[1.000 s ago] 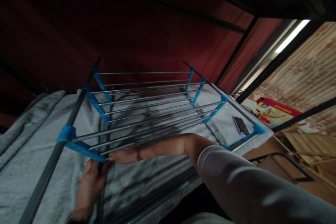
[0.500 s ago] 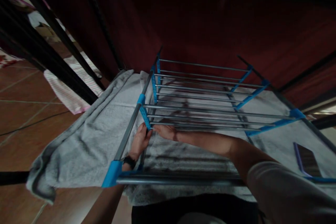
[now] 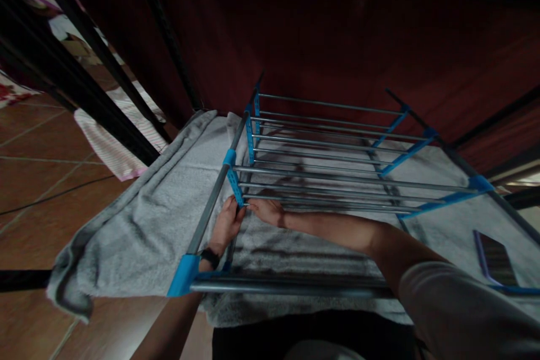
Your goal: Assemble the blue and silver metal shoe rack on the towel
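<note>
A rack of grey metal tubes (image 3: 320,152) and blue plastic side pieces lies on a grey blanket (image 3: 169,225). My left hand (image 3: 228,219), with a dark band on its wrist, reaches under the front tube and is closed around the lower end of a blue bracket (image 3: 235,184) on the rack's left side. Right beside it, my right hand (image 3: 266,212) pinches the end of a thin metal tube (image 3: 247,204) where it meets that bracket. My fingers partly hide this joint, so I cannot tell whether the tube is fully seated.
A phone (image 3: 495,259) lies on the blanket at the right. Blue corner pieces (image 3: 184,275) hold the thicker front tube (image 3: 295,287) close to my body. Behind the rack hangs a dark red curtain (image 3: 316,39). Black posts (image 3: 97,84) and a striped cloth (image 3: 109,135) are at the left.
The view has shifted slightly, moving the whole scene a little to the right. Both hands keep their places at the bracket and tube end.
</note>
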Demonstrator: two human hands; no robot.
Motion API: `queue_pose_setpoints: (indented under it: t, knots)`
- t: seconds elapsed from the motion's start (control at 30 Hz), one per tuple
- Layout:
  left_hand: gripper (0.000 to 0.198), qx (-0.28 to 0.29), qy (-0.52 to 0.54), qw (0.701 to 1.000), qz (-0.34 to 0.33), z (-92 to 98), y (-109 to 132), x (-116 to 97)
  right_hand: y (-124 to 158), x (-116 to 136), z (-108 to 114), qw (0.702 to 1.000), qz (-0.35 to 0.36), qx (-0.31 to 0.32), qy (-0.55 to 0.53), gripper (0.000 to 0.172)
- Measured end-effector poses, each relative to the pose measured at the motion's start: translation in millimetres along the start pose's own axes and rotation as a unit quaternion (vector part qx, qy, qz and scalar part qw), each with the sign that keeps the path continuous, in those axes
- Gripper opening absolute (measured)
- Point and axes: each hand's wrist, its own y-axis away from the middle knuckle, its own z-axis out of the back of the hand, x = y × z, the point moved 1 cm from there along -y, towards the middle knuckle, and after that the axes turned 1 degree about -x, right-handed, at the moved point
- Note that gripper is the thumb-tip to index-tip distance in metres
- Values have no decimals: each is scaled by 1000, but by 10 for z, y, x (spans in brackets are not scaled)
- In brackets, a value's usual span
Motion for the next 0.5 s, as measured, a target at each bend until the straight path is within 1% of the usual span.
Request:
queue_pose_setpoints:
  t: [0.1,0.2,0.23,0.3,0.4,0.5]
  knots:
    - [21,4,11,1000,3,24,-21,-30,1,16,1,1000,23,8,-11,30]
    - [23,4,8,1000,-4,47,-32,-19,-13,18,7,1000,23,14,-12,30]
    - [24,3,3,1000,-7,50,-39,6,-25,16,8,999,25,16,-13,29]
    - [29,18,-8,1000,-11,38,-66,82,-66,4,4,999,31,17,-14,27]
    - [33,13,-29,999,-7,11,-124,200,-140,-23,-16,999,34,18,-13,27]
    - [33,23,-40,999,-9,9,-151,238,-170,-21,-43,999,29,9,-15,28]
